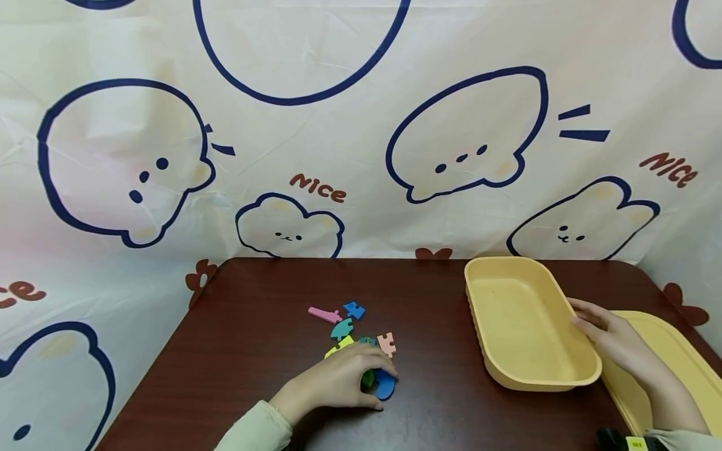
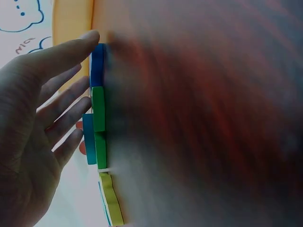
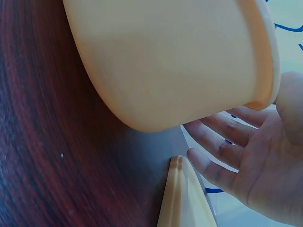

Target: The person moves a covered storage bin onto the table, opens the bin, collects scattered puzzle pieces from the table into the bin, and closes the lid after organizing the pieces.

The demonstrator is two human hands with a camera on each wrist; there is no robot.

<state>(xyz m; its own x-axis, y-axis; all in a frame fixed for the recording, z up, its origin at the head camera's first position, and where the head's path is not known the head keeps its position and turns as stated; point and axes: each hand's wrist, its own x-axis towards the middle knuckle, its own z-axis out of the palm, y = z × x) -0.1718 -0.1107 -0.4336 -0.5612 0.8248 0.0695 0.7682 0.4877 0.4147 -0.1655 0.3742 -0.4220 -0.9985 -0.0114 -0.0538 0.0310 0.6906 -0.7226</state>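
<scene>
My left hand arches over several small puzzle pieces on the dark table. Its fingers and thumb are spread around a blue piece and a green piece. In the left wrist view, the thumb tip is at the end of the blue piece, and the fingers extend loosely beside the green one. At the right, my right hand holds the long side of a yellow plastic box at its rim. From the right wrist view, its fingers reach past the outer wall.
Beyond the left hand lie pink, blue, teal, yellow and peach pieces. A yellow lid lies at the table's right, partly under the right forearm. A printed cloth hangs behind the table.
</scene>
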